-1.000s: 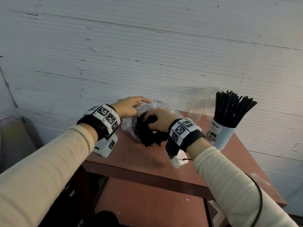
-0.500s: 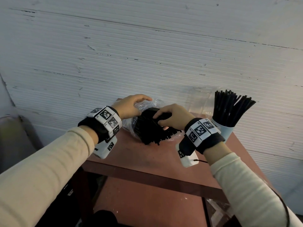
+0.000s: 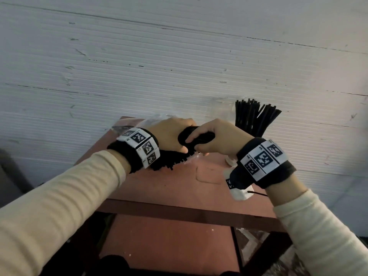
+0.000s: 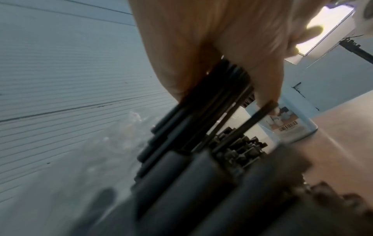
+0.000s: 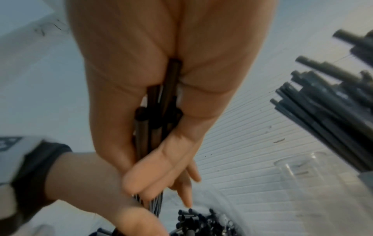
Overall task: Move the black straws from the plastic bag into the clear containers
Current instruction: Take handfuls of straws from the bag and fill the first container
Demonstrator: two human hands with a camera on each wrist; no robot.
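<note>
Both hands meet over the table on one bundle of black straws. My right hand grips the bundle from the right; in the right wrist view the straws run through its palm. From the left, my left hand curls round the same bundle. The clear plastic bag lies behind and under the left hand, with more straws spilling from its mouth. A clear container full of straws stands at the back right, with an empty clear container beside it.
The red-brown table stands against a white ribbed wall. Its front edge is near me, and a lower shelf shows below. The labelled base of the filled container sits close to the right of the hands.
The right hand has drawn a bundle of straws up and out of the bag's mouth. The left hand has left the bag's top and closed on the bundle too.
</note>
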